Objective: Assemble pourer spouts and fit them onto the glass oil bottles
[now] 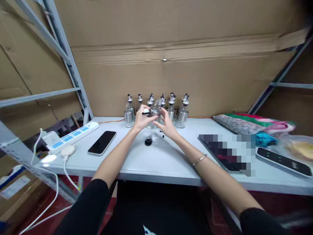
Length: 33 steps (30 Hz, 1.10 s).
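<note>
Bottle: okay, so from my end of the feed, the glass bottle (156,111) with the metal band is up off the table (171,156), sitting between the two hands, in front of the row of bottles (183,117).
Bottle vs fingers: left fingers are on its left side, right fingertips are right up at its other side, and both thumbs come in low near the wide end.
Bottle tilt: neck points up and leans a bit to my right, so the long axis is off vertical, wide end down toward the thumbs.
Left hand: this one (141,120) is curled, thumb and fingers pinching the bottle as far as I can see. There's also a small white piece with a black bar (146,112) at those fingers.
Right hand: thumb and fingers on this one (168,124) are spread in a loose C facing the bottle. Can't tell if they're gripping or just touching.
Black cap: lying (148,142) on the table below the hands, a clear bit (154,138) just beside it.
Phone: flat (102,143) on the left, near the power strip (74,137).
Cloth: bundled pile (254,122) over on the right.
</note>
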{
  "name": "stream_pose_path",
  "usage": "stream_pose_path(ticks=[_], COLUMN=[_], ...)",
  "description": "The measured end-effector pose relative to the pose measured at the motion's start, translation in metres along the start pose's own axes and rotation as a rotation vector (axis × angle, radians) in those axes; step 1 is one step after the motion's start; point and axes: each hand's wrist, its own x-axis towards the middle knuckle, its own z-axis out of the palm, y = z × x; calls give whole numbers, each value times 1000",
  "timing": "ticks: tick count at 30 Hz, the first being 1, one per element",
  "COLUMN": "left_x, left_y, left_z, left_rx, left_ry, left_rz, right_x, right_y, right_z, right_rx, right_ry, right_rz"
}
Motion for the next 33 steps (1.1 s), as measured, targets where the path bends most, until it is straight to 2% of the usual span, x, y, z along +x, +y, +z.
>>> stream_pose_path(ticks=[2, 3, 5, 6, 9, 11, 15, 18, 23, 28, 33], left_x=[2, 3, 2, 0, -5, -7, -8, -8, -12, -16, -18], left_y=[-11, -17, -29, -35, -50, -57, -66, -71, -75, -73, -66], left_z=[-7, -10, -14, -15, -15, -14, -11, -11, -12, -9, -9], left_rx=[58, 84, 146, 173, 221, 229, 197, 200, 264, 282, 407], left_ry=[94, 127, 168, 170, 160, 166, 202, 184, 70, 19, -22], left_rz=[-43, -56, -73, -73, -46, -50, -156, -201, -188, -154, -133], right_x=[0, 0, 0, -1, -2, -4, -7, -7, -7, -12, -12], right_y=[-4, -6, -11, -14, -24, -28, -29, -27, -25, -22, -19], right_z=[-3, -5, -10, -13, -20, -21, -17, -14, -10, -5, -4], right_rx=[-50, -72, -111, -127, -171, -200, -254, -294, -382, -419, -414], right_ry=[135, 159, 127, 56, -285, -462, -613, -639, -596, -594, -583], right_rz=[-17, -17, 4, 23, 76, 90, 88, 68, 70, 29, 0])
